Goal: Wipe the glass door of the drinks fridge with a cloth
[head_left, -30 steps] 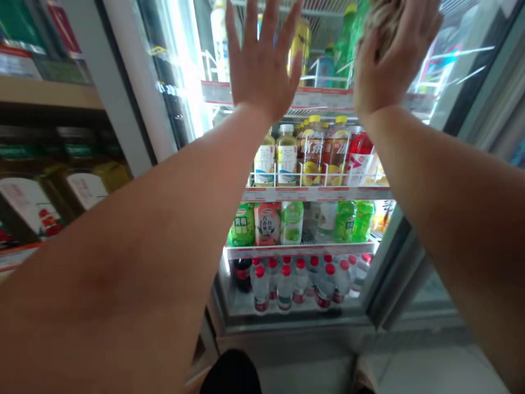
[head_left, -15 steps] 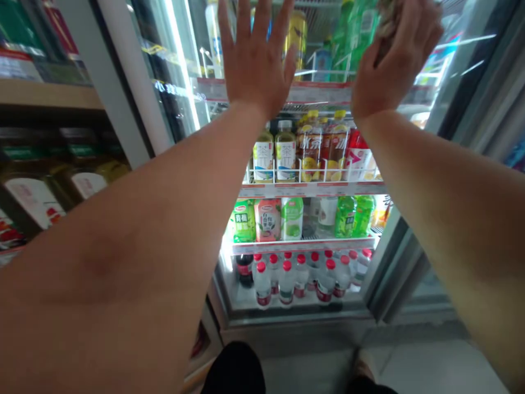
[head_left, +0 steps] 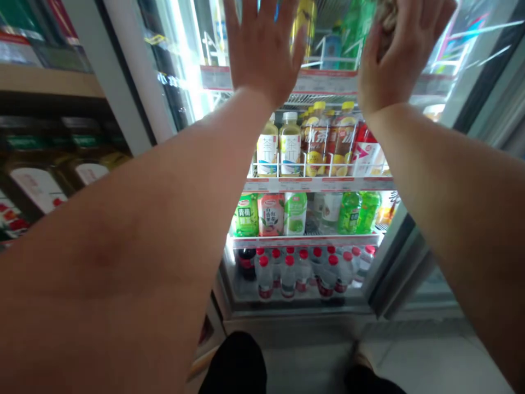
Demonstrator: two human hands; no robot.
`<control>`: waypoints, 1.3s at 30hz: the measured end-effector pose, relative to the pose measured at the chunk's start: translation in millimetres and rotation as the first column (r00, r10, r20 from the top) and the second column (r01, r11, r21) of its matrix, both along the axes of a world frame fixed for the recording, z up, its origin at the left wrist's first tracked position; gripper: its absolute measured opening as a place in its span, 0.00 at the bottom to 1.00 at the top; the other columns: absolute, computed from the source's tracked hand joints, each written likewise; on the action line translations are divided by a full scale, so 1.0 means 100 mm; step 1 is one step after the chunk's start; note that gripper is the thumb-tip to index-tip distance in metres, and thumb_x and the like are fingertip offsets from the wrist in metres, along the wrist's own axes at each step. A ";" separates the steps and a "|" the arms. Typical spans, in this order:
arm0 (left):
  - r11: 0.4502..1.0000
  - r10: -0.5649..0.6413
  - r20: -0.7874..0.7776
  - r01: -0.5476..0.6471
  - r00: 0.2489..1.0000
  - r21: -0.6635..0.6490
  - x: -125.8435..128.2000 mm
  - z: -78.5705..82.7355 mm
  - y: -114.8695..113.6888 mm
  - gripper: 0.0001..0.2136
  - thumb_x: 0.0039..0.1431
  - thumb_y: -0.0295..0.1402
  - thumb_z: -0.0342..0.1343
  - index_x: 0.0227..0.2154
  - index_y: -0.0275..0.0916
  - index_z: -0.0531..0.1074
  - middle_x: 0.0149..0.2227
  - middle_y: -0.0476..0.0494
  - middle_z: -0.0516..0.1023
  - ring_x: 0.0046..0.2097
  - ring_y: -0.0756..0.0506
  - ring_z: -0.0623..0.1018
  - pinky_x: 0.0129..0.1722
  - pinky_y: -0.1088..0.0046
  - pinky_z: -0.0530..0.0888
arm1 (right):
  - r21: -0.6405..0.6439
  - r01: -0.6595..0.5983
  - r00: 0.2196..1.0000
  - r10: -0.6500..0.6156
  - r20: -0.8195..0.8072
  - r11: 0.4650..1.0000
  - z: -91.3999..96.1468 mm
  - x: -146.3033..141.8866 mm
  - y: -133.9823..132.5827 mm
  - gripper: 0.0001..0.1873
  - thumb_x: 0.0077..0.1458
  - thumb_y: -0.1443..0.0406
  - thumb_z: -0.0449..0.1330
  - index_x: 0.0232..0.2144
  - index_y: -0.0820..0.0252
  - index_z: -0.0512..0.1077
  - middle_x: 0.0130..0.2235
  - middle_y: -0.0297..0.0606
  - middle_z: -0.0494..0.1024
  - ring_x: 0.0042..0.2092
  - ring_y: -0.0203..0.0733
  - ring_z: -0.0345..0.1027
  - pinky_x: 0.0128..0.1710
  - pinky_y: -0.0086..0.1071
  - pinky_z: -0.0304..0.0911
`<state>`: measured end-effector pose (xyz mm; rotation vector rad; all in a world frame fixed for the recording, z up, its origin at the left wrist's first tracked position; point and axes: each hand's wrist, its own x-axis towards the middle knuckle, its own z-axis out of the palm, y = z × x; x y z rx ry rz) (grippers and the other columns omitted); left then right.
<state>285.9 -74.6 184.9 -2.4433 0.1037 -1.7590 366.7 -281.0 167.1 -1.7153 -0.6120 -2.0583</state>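
Observation:
My left hand (head_left: pixel 264 57) is raised at the top of the view, fingers spread and holding nothing, in front of the upper shelf of a lit drinks fridge. Whether its palm touches the glass I cannot tell. Up to its right, my right hand (head_left: pixel 404 65) is curled around a crumpled grey-brown cloth (head_left: pixel 388 24), partly hidden by the fingers. Behind the hands are a yellow can (head_left: pixel 304 27) and a green bottle (head_left: pixel 356 33). Lower down, tea bottles (head_left: pixel 290 145) stand behind a white wire rail (head_left: pixel 320 164).
Green and pink drink bottles (head_left: pixel 271 214) fill the shelf below, with red-capped water bottles (head_left: pixel 289 279) at the bottom. A shelf with large jars (head_left: pixel 36 175) stands at left. The fridge's metal frame (head_left: pixel 394 268) runs down the right. My knee (head_left: pixel 235 364) is near the fridge base.
Both hands have shifted slightly up and to the right in view, the right one still holding the cloth. The shelves appear a little higher as the camera moved.

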 end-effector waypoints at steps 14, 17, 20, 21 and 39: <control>0.998 0.035 -0.014 -0.035 0.999 -0.053 -0.01 0.01 -0.04 0.31 0.71 0.33 0.42 0.74 0.48 0.45 0.75 0.53 0.42 0.74 0.36 0.40 0.71 0.46 0.29 | -0.138 -0.023 0.999 0.027 0.026 0.990 -0.05 -0.04 0.02 0.22 0.70 0.58 0.49 0.60 0.62 0.68 0.63 0.49 0.66 0.67 0.53 0.56 0.70 0.49 0.49; 0.998 -0.034 0.003 0.034 0.999 -0.047 -0.02 0.00 -0.04 0.30 0.71 0.36 0.41 0.74 0.47 0.48 0.75 0.52 0.44 0.74 0.36 0.41 0.71 0.47 0.28 | -0.298 -0.015 0.989 0.058 0.136 0.954 -0.10 -0.05 0.05 0.24 0.73 0.56 0.42 0.58 0.60 0.70 0.62 0.46 0.67 0.66 0.50 0.58 0.68 0.46 0.55; 0.996 0.010 -0.061 -0.016 0.998 -0.093 -0.06 -0.02 -0.06 0.31 0.70 0.33 0.41 0.74 0.48 0.46 0.75 0.54 0.42 0.74 0.37 0.39 0.71 0.48 0.28 | -0.063 -0.090 0.984 0.099 0.147 0.994 -0.03 0.15 0.00 0.26 0.75 0.58 0.38 0.61 0.62 0.68 0.62 0.43 0.69 0.65 0.48 0.61 0.67 0.46 0.56; 0.995 0.015 -0.063 -0.021 0.998 -0.092 -0.07 -0.02 -0.06 0.31 0.70 0.33 0.41 0.74 0.48 0.46 0.75 0.54 0.42 0.74 0.37 0.40 0.71 0.48 0.29 | 0.030 -0.110 0.982 0.104 0.159 0.993 0.00 0.21 -0.02 0.26 0.74 0.59 0.39 0.63 0.64 0.67 0.63 0.44 0.69 0.67 0.49 0.60 0.68 0.47 0.54; 0.997 0.023 -0.045 -0.026 0.999 -0.075 -0.07 -0.02 -0.06 0.30 0.71 0.35 0.38 0.74 0.44 0.47 0.74 0.50 0.46 0.74 0.35 0.43 0.71 0.46 0.31 | -0.106 0.106 0.990 -0.115 -0.084 0.989 -0.14 -0.09 0.03 0.30 0.67 0.52 0.52 0.66 0.59 0.64 0.68 0.48 0.61 0.69 0.61 0.53 0.68 0.63 0.43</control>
